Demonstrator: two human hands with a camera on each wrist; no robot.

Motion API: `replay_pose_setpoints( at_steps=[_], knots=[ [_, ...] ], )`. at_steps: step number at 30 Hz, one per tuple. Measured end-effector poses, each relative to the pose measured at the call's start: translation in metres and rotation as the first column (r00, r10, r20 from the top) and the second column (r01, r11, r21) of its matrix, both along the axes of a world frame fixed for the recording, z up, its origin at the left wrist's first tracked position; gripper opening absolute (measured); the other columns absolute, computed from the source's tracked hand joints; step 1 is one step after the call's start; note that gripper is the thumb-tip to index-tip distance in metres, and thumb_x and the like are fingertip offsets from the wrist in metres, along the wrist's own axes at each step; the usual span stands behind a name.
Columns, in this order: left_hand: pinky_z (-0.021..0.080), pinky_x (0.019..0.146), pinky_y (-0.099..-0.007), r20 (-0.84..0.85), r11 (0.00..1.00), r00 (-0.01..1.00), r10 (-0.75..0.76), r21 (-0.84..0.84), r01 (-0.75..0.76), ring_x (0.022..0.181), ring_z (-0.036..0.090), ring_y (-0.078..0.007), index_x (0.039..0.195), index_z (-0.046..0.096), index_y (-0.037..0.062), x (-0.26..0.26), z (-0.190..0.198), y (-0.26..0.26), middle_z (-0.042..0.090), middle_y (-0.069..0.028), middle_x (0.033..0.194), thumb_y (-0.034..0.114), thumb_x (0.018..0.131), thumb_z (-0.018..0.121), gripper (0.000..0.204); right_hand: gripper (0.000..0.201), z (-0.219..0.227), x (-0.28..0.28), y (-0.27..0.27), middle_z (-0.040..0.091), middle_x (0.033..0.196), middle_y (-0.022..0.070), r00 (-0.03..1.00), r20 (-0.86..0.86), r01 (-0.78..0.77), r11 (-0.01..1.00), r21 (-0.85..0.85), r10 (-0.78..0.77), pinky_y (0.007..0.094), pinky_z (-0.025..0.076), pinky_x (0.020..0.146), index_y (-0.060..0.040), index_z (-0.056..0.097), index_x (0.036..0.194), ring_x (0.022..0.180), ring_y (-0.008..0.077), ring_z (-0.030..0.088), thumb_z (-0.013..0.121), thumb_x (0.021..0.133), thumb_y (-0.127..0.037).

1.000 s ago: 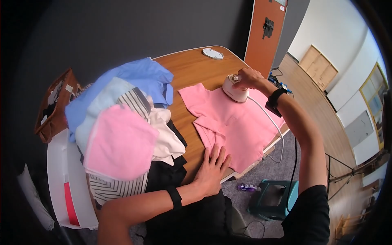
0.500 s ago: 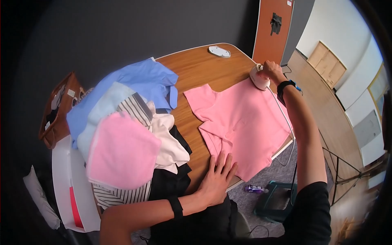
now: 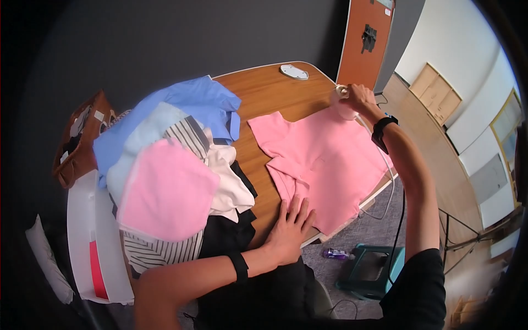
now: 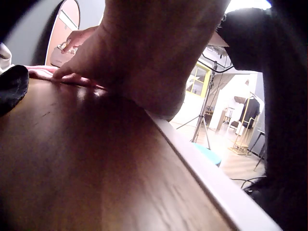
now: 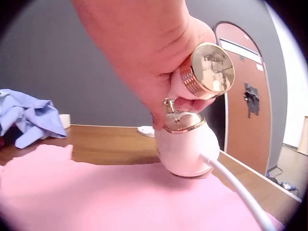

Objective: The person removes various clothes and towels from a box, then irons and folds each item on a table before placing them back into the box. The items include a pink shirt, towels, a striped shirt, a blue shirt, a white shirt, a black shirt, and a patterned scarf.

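A pink short-sleeved shirt [image 3: 344, 165] lies spread on the wooden table, with folds near its lower left sleeve. My right hand [image 3: 360, 100] grips the handle of a small white iron [image 5: 187, 149] with gold trim. In the right wrist view the iron's base is down at the shirt's far edge, and its white cord [image 5: 236, 185] trails off to the lower right. My left hand [image 3: 289, 234] rests on the near table edge, fingers spread, with fingertips on the near-left part of the shirt.
To the left, a heap of clothes includes a pink folded cloth [image 3: 168, 190] and a blue shirt [image 3: 203, 102]. A white stand [image 3: 294, 72] lies at the far table end. A brown basket [image 3: 82, 137] is at far left; a teal stool [image 3: 363, 269] and purple bottle [image 3: 336, 253] are on the floor.
My right hand has moved the iron across the shirt, away to its far right edge, then slightly back left. The left hand has kept its place on the shirt.
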State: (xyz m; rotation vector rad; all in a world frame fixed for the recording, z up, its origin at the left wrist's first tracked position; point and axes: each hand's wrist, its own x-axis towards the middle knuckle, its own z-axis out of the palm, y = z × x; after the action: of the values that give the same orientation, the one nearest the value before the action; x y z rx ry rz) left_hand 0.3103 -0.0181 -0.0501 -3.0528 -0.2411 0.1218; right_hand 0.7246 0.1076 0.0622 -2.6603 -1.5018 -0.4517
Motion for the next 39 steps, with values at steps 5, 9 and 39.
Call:
replay_pose_setpoints(
  at_steps=[5,9,39],
  knots=[
    [0.015,0.120,-0.0684,-0.021,1.000,1.000,0.006,0.028,-0.005,0.154,0.011,-0.0530,0.162,0.027,0.0020,-0.001,-0.002,-0.001,0.020,-0.0314,0.166,0.054,0.083,0.070,0.103,0.061,0.014,-0.085,-0.019,0.077,0.101,0.0158,0.960,-0.180,-0.246,0.954,-0.171,0.216,0.0446,0.059,0.085,-0.0107,0.076,0.114,0.095,0.0340,0.074,0.083,0.069,-0.052],
    [0.014,0.121,-0.0681,0.033,0.998,0.999,0.014,0.058,-0.016,0.154,0.011,-0.0524,0.162,0.027,0.0021,-0.001,-0.013,-0.003,0.020,-0.0309,0.165,0.053,0.083,0.070,0.103,0.063,-0.006,-0.111,-0.012,0.077,0.096,0.0155,0.929,-0.255,-0.326,0.920,-0.219,0.268,0.0429,0.058,0.079,-0.0069,0.075,0.112,0.091,0.0341,0.074,0.082,0.069,-0.053],
    [0.016,0.121,-0.0668,0.038,1.000,0.999,0.015,0.023,-0.016,0.154,0.012,-0.0514,0.162,0.027,0.0022,-0.003,-0.008,-0.002,0.022,-0.0307,0.165,0.053,0.083,0.071,0.104,0.051,-0.006,-0.002,-0.088,0.075,0.081,0.0116,0.953,-0.295,0.040,0.993,-0.112,-0.071,0.0367,0.059,0.064,-0.0076,0.077,0.099,0.066,0.0246,0.074,0.083,0.072,-0.050]
  ],
)
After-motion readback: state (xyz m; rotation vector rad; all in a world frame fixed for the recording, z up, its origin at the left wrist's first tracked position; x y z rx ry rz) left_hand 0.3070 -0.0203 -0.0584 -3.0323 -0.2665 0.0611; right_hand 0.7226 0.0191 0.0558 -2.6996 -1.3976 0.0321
